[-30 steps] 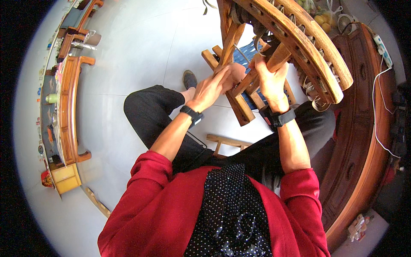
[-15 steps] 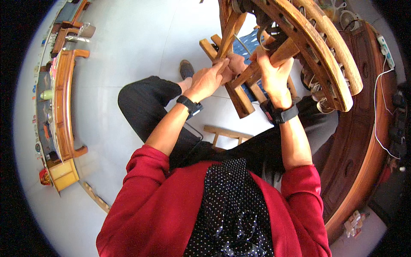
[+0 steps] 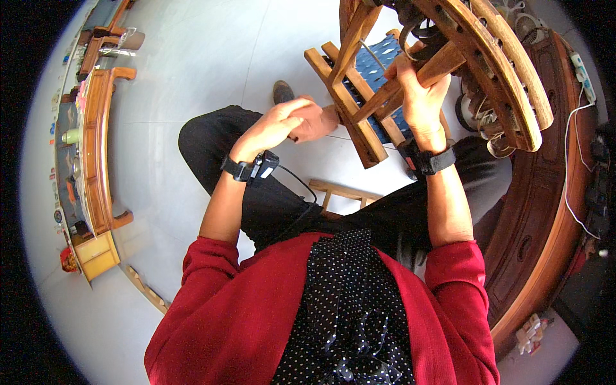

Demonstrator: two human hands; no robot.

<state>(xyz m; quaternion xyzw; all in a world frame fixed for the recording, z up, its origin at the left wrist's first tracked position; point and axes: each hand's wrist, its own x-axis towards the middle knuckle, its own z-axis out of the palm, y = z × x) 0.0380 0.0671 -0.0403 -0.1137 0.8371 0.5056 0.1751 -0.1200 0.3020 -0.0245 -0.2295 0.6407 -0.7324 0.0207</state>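
The right hand [image 3: 423, 102] is wrapped around a bar of the wooden frame [image 3: 443, 64], which stands before the person, ahead and to the right, its curved rails [image 3: 489, 64] reaching out toward the carved cabinet [image 3: 532, 212]. The left hand [image 3: 276, 125] is beside the left knee [image 3: 218, 141], fingers bent and blurred; whether they hold anything, or touch the frame's near end, I cannot tell. With only the right hand plainly gripping, the main danger is probably a twist: the heavy-looking rails spread well to one side of that grip, so a loosened or turning wrist could let the frame roll and knock its rail ends against the cabinet. How much of its weight rests on the floor [image 3: 192, 83] is hidden, so how steady it is remains uncertain. The bars cross close to the right hand's fingers; if they are hinged there, a sudden fold could pinch skin. The black cable [image 3: 300, 181] looping from the left wrist strap [image 3: 239, 168] could snag on the slat end [image 3: 369, 151] if that arm reaches far forward. The blue woven panel [image 3: 385, 48] lies among the bars, where a shifting edge might rub or catch its strips, and a slip could bring wood down near the shoe [image 3: 282, 92].
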